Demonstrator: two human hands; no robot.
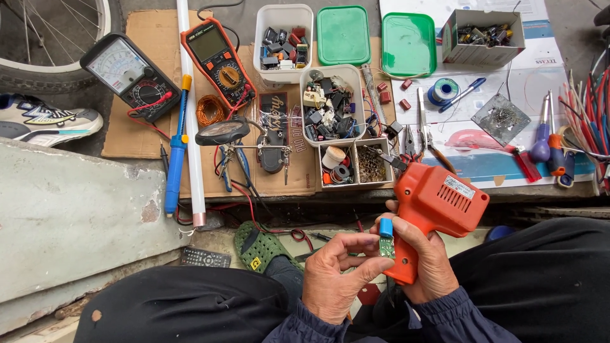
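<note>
1. The soldering gun (431, 213) was a chunky orange plastic pistol shape with ribbed vents; the small circuit board (386, 244) was a flat green sliver carrying a smooth blue cylinder.
2. Both sat above the person's dark-trousered lap, just short of the low bench edge. Ahead, the cardboard sheet (146, 76) was crowded with a white parts tub (330, 105) and an orange multimeter (218, 60), leaving little free room.
3. The right hand (424, 263) was clenched around the gun's grip, barrel angled forward-left. The left hand (333, 273) pinched the board between thumb and fingertips, against the grip.
</note>
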